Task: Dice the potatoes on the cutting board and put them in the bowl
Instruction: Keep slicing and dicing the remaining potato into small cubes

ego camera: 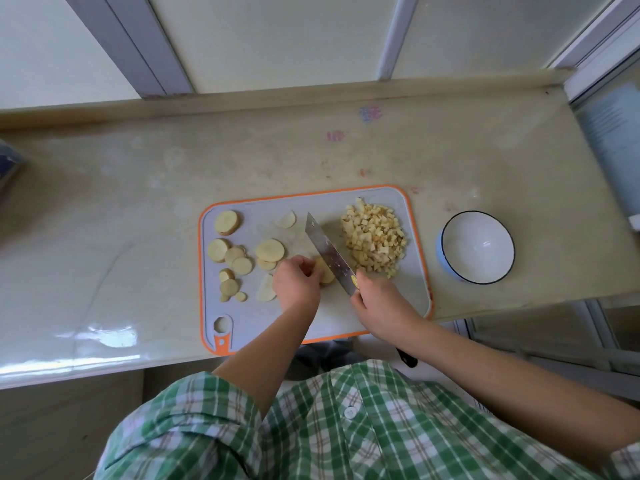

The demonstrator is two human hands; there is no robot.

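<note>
A grey cutting board [249,320] with an orange rim lies on the counter. Several round potato slices [269,250] are spread over its left half, and a heap of diced potato [374,237] sits at its right end. My left hand [296,284] curls its fingers over a small stack of slices [325,271] at the board's middle. My right hand [379,306] grips the handle of a cleaver [329,252], whose blade rests against that stack. A white bowl [478,247] with a dark rim stands empty to the right of the board.
The beige counter [138,220] has a raised back ledge and ends just right of the bowl. A dark object [8,164] pokes in at the far left edge. The board's near edge overhangs the counter front.
</note>
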